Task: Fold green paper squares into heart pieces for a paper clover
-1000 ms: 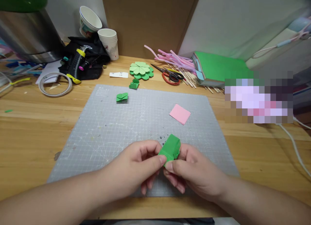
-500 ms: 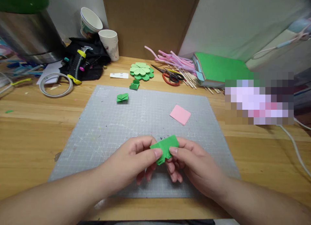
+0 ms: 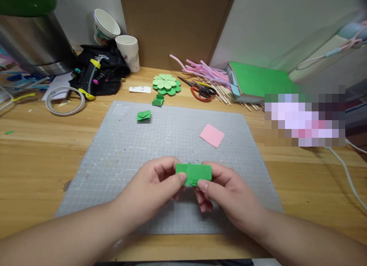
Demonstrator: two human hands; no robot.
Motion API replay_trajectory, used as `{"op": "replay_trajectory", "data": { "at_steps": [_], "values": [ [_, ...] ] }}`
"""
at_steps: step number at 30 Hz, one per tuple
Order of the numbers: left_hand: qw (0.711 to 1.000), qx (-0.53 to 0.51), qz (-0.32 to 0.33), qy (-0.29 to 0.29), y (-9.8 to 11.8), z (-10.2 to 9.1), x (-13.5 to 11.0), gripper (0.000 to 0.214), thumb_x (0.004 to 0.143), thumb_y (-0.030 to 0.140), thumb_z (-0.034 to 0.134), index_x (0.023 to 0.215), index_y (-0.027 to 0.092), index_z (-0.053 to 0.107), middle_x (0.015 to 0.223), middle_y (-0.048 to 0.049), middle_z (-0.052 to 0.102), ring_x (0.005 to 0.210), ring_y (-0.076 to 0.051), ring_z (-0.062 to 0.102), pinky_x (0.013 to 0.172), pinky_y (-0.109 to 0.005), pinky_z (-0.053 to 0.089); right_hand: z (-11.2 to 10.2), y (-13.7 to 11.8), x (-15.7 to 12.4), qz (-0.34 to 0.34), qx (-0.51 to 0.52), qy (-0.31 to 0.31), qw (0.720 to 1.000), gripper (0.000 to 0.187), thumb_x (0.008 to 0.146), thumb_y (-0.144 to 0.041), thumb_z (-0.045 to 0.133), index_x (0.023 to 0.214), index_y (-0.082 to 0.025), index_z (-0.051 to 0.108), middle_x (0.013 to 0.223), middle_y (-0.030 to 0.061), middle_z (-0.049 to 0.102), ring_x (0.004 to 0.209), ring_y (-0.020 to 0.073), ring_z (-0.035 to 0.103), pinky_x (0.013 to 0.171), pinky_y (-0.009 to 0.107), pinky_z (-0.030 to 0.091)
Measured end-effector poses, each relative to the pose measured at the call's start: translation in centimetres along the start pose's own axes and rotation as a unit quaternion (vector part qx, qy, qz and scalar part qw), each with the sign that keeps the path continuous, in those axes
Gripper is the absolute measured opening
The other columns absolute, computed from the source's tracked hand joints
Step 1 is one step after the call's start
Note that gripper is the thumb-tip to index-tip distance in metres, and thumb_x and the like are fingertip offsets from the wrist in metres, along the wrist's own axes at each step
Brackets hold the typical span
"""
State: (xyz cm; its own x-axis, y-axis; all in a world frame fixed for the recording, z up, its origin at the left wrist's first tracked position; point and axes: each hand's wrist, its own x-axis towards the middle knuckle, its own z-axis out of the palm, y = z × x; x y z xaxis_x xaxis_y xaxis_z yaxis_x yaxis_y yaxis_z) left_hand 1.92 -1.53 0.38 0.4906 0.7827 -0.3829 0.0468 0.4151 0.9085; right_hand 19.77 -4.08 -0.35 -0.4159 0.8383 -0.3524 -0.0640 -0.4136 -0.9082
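A folded green paper (image 3: 195, 172) is held between my two hands, above the front part of the grey cutting mat (image 3: 114, 170). My left hand (image 3: 162, 180) pinches its left end, thumb on the near face. At the lower right edge, my right hand (image 3: 222, 185) grips it with the thumb in front and the fingers behind. Beyond the hands lies a square of pink paper (image 3: 212, 136). Two small folded green paper pieces, one on the mat (image 3: 143, 116) and another at its back edge (image 3: 158, 100), sit farther left.
Behind the mat are green paper clovers (image 3: 164, 82), scissors (image 3: 203, 90), pink pipe cleaners (image 3: 205, 71), wooden sticks (image 3: 225, 93) and a green book (image 3: 260, 78). At left lie a roll of tape (image 3: 65, 101) and a black-and-yellow tool (image 3: 91, 78), near paper cups (image 3: 129, 53).
The green paper has turned from a slant to nearly level, and its lower folded part now looks narrower. My hands stay on its two ends.
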Motion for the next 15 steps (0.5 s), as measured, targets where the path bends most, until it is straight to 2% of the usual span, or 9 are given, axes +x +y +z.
{"op": "replay_trajectory", "data": {
  "at_steps": [2, 5, 7, 9, 12, 15],
  "values": [
    [0.999, -0.022, 0.002, 0.025, -0.05, 0.02, 0.20, 0.015, 0.078, 0.028, 0.057, 0.070, 0.018, 0.051, 0.055, 0.0056, 0.052, 0.047, -0.006, 0.044, 0.041, -0.015, 0.035, 0.14, -0.03, 0.01, 0.013, -0.004, -0.039, 0.999, 0.015, 0.085, -0.031, 0.057, 0.080, -0.017, 0.054, 0.066, -0.0031, 0.053, 0.055, 0.0074, 0.049, 0.050, 0.019, 0.039],
    [0.998, -0.060, -0.024, 0.024, -0.04, 0.02, 0.37, 0.015, 0.079, 0.032, 0.056, 0.075, 0.018, 0.050, 0.055, 0.0043, 0.054, 0.046, -0.008, 0.047, 0.037, -0.015, 0.036, 0.22, 0.00, -0.09, -0.003, 0.017, -0.088, 0.996, 0.024, 0.086, -0.041, 0.054, 0.089, -0.017, 0.057, 0.077, 0.0006, 0.055, 0.063, 0.0097, 0.053, 0.053, 0.021, 0.041],
    [0.997, -0.068, -0.031, 0.024, 0.00, 0.04, 0.35, 0.016, 0.078, 0.032, 0.058, 0.074, 0.018, 0.049, 0.055, 0.0046, 0.053, 0.044, -0.007, 0.046, 0.036, -0.015, 0.036, 0.26, 0.00, -0.11, 0.000, 0.018, -0.078, 0.997, 0.025, 0.087, -0.041, 0.053, 0.088, -0.016, 0.056, 0.076, 0.0007, 0.055, 0.062, 0.0099, 0.053, 0.053, 0.021, 0.041],
    [0.997, -0.070, -0.027, 0.018, 0.02, 0.11, 0.25, 0.017, 0.077, 0.032, 0.059, 0.074, 0.018, 0.049, 0.056, 0.0056, 0.052, 0.043, -0.006, 0.045, 0.035, -0.014, 0.035, 0.35, -0.07, -0.06, 0.026, -0.002, -0.050, 0.998, 0.019, 0.085, -0.035, 0.054, 0.082, -0.016, 0.055, 0.067, -0.0019, 0.052, 0.056, 0.0086, 0.050, 0.051, 0.021, 0.040],
    [0.998, -0.060, -0.027, -0.013, -0.05, 0.23, 0.08, 0.016, 0.076, 0.030, 0.061, 0.074, 0.018, 0.049, 0.057, 0.0062, 0.051, 0.044, -0.006, 0.044, 0.036, -0.014, 0.037, 0.47, -0.22, 0.03, 0.051, -0.027, -0.017, 0.998, 0.017, 0.083, -0.028, 0.054, 0.072, -0.017, 0.051, 0.058, -0.0040, 0.050, 0.050, 0.0073, 0.047, 0.049, 0.020, 0.038],
    [0.998, -0.031, -0.044, -0.037, -0.11, 0.29, 0.06, 0.014, 0.076, 0.027, 0.060, 0.071, 0.017, 0.050, 0.056, 0.0052, 0.053, 0.044, -0.005, 0.043, 0.037, -0.013, 0.036, 0.37, -0.22, -0.04, 0.045, -0.024, -0.031, 0.998, 0.018, 0.084, -0.029, 0.055, 0.072, -0.017, 0.051, 0.059, -0.0036, 0.051, 0.052, 0.0074, 0.048, 0.050, 0.020, 0.037]
  ]
}}
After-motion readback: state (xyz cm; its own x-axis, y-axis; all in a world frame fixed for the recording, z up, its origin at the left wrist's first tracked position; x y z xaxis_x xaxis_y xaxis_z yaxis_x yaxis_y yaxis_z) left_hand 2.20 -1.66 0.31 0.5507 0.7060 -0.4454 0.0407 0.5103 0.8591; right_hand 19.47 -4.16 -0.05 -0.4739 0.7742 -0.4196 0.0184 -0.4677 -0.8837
